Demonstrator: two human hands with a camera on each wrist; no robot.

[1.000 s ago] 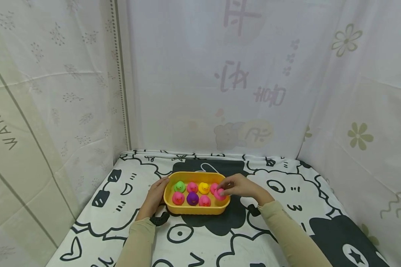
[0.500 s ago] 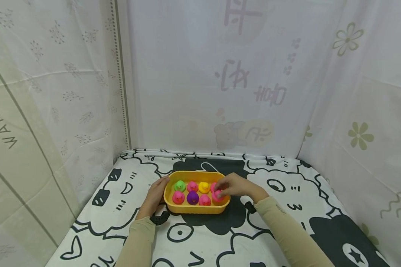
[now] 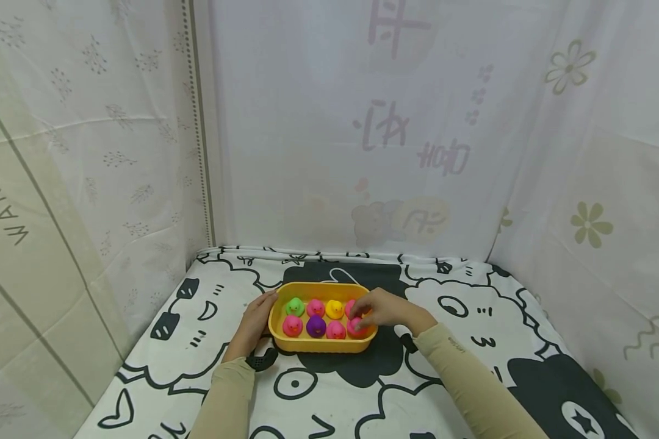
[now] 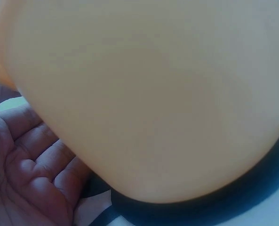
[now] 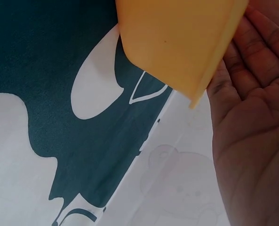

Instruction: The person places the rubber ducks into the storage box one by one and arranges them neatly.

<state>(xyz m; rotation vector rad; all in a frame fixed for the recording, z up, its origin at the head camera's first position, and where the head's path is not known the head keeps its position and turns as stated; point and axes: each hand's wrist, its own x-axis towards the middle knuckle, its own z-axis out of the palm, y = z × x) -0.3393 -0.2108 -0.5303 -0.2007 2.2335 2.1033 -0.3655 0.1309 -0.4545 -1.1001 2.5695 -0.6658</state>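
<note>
A yellow plastic basin [image 3: 324,346] holds small rubber ducks in two rows. My left hand [image 3: 255,322] grips its left end, the thumb at the rim; in the left wrist view the basin's wall hides part of its fingers. My right hand [image 3: 390,309] reaches over the right end, finger and thumb pinching a pink rubber duck [image 3: 356,329] low in the front right corner. Another pink duck [image 3: 349,306] behind it is partly covered by those fingers. Also inside are a green duck [image 3: 295,306], a yellow duck [image 3: 335,309], a purple duck [image 3: 315,327] and several pink ones.
The basin stands on a cloth [image 3: 318,414] printed with black and white cartoon faces. Pale patterned curtains [image 3: 329,134] hang at the back and on both sides. A black band [image 3: 262,360] is on the left wrist.
The right hand has lowered the pink duck into the front right corner of the basin, moving slightly left. The left hand has stayed at the basin's left end.
</note>
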